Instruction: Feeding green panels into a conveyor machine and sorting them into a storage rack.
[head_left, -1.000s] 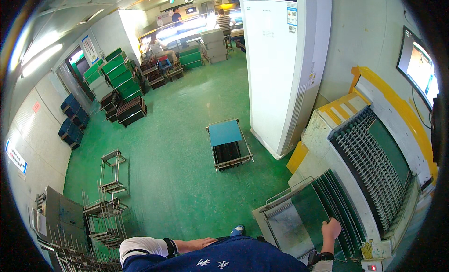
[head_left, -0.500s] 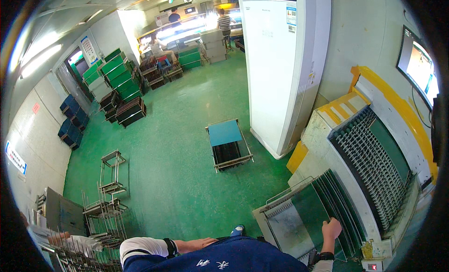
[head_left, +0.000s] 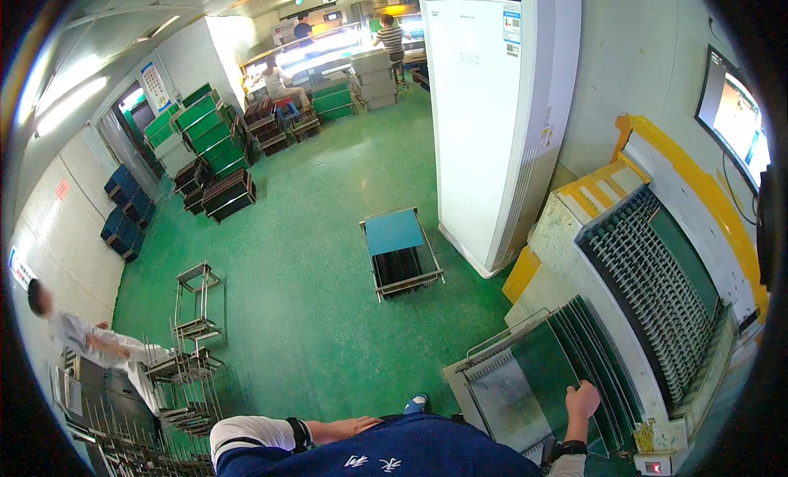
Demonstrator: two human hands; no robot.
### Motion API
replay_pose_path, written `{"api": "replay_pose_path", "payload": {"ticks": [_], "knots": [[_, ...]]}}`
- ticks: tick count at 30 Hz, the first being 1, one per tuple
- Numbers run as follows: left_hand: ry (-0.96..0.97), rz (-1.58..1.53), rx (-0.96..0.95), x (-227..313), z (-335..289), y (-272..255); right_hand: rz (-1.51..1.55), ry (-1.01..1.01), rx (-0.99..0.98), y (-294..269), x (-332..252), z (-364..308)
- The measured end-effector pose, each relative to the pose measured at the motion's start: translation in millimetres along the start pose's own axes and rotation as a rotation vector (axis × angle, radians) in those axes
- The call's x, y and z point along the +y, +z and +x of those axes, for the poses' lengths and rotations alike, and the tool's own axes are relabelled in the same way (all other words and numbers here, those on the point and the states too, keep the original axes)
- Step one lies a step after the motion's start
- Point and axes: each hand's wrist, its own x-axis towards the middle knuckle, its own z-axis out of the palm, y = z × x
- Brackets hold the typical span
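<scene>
My right hand (head_left: 583,400) is closed at the edge of a dark green panel (head_left: 568,388), one of several thin panels (head_left: 603,354) standing side by side in a rack. A bare grey metal surface (head_left: 510,399) of that rack lies left of the panels. My left hand (head_left: 358,426) lies flat against the front of my blue top, fingers stretched out, holding nothing. Just right of the rack is a machine with a bed of rollers (head_left: 652,296), and a green panel (head_left: 685,255) rests at its far side.
On the green floor ahead stands a metal rack (head_left: 404,268) with a blue sheet on top. A tall white cabinet unit (head_left: 480,132) rises behind it. Metal frames (head_left: 197,325) and a person in white (head_left: 107,346) are at left. Stacked green racks (head_left: 213,132) stand farther back.
At the left, the person in white has come further into view, moving up along the wall side. My hands and the panels look unmoved.
</scene>
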Motion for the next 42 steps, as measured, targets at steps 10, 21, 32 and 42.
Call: {"api": "replay_pose_path", "payload": {"ticks": [10,21,32,42], "knots": [[0.077,0.078,0.019,10,-4,-1,-0.005,-0.012,0.004,-3,-3,-1],[0.148,0.186,0.089,0,-4,11,0.009,-0.091,0.01,21,18,7],[0.196,0.162,0.056,12,-5,2,0.025,-0.097,-0.088,-68,-4,-1],[0.23,0.22,-0.009,18,21,-18,0.295,-0.097,0.144,-191,44,-19]]}}
